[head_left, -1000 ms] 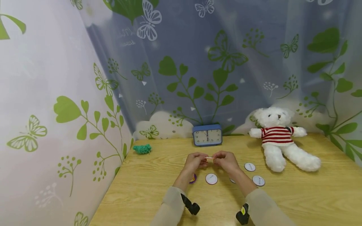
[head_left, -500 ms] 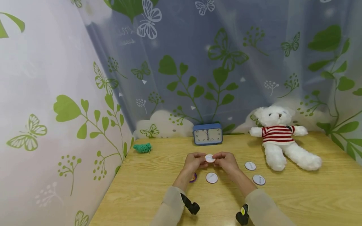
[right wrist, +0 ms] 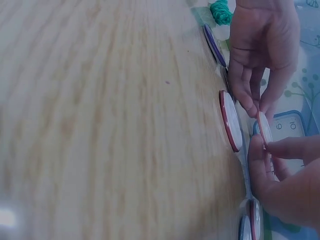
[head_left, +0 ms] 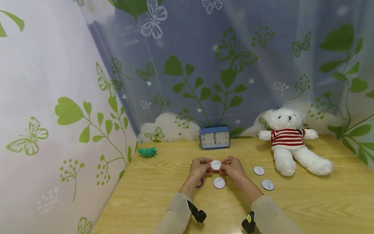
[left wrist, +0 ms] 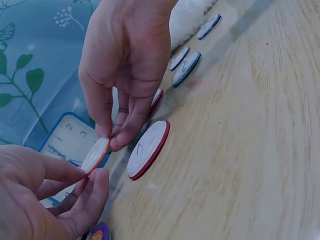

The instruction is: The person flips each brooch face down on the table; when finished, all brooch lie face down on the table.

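Between both hands, above the table, is a round pin-back button badge point(head_left: 216, 165), its white pin side facing up toward the head camera. An orange-red rim shows on the badge point(left wrist: 96, 155) in the left wrist view. My left hand point(head_left: 201, 167) pinches its left edge between thumb and fingers. The opposite edge is pinched by my right hand point(head_left: 232, 167). Just below the hands, a red-rimmed badge point(head_left: 219, 183) lies pin side up on the table. A purple-rimmed badge point(head_left: 200, 183) is partly hidden by my left wrist.
Two more badges, one farther back point(head_left: 258, 170) and one nearer point(head_left: 267, 185), lie right of my right forearm. A blue clock point(head_left: 215, 138) stands behind the hands. A white teddy bear point(head_left: 287, 139) sits back right, and a green yarn bundle point(head_left: 147, 152) lies back left.
The held badge has tilted from edge-on so its white pin side now shows to the head camera. Both hands keep hold of it and have barely moved.
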### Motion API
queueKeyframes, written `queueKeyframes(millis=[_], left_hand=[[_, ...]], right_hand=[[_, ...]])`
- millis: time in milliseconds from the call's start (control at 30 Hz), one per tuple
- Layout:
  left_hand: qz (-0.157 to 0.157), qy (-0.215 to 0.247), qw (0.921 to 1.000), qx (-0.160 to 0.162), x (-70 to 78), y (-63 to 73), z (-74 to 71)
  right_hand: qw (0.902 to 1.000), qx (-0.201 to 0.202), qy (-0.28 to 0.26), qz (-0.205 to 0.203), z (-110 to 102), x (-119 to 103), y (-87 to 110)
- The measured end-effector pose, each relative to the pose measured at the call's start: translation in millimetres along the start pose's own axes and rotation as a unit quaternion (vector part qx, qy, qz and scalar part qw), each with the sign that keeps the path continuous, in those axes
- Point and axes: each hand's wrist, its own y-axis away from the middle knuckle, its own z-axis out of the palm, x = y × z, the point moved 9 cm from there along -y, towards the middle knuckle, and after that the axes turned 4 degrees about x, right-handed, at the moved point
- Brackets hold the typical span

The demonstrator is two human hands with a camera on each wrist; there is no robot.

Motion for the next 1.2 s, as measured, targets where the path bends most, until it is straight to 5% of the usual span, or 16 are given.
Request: queueKeyframes(millis=[667, 1200], left_hand=[[-0.007, -0.053, 0.9984, -0.018, 7.0, 2.7, 0.1], [-0.009, -0.076, 0.997, -0.005, 7.6, 1.7, -0.1]], right_hand=[[0.9995, 0.027, 0.017, 0.002, -5.8, 0.7, -3.0], [0.9989, 0.021, 0.003, 0.041, -7.3, 4.9, -2.6]])
